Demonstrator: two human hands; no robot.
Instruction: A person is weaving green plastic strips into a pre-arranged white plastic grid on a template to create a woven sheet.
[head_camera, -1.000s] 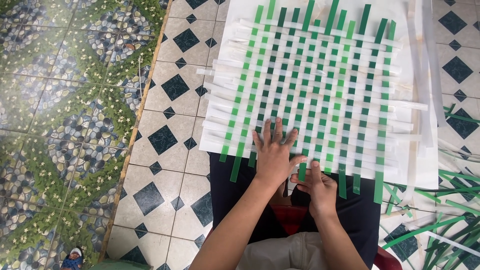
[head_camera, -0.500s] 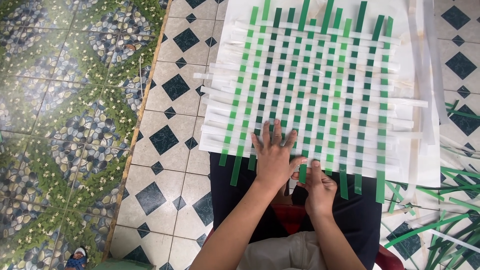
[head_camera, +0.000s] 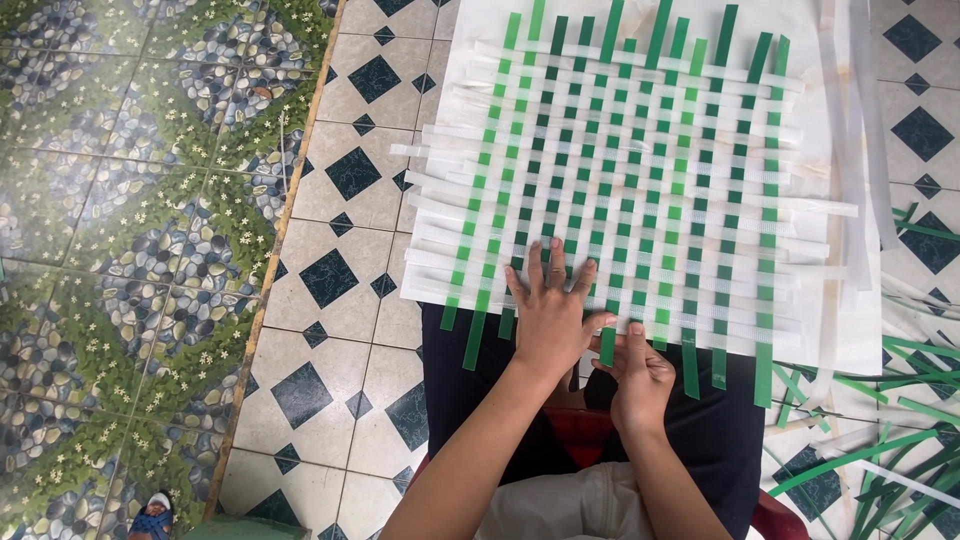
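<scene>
A woven mat (head_camera: 640, 180) of green and white strips lies on a white sheet (head_camera: 850, 330) across my lap. My left hand (head_camera: 548, 310) presses flat on the mat's near edge, fingers spread. Just to its right, my right hand (head_camera: 640, 375) pinches the loose end of a green strip (head_camera: 607, 345) that hangs below the weave. Other green strip ends (head_camera: 765, 370) stick out past the near edge.
Loose white strips (head_camera: 860, 150) lie along the sheet's right side. A pile of loose green strips (head_camera: 900, 450) covers the floor at the right. Tiled floor with dark diamonds (head_camera: 330, 280) lies to the left, patterned pebble tiles (head_camera: 130, 250) beyond it.
Both hands stay at the near edge of the mat. The view has shifted slightly; my right hand has moved a little along the green strip end.
</scene>
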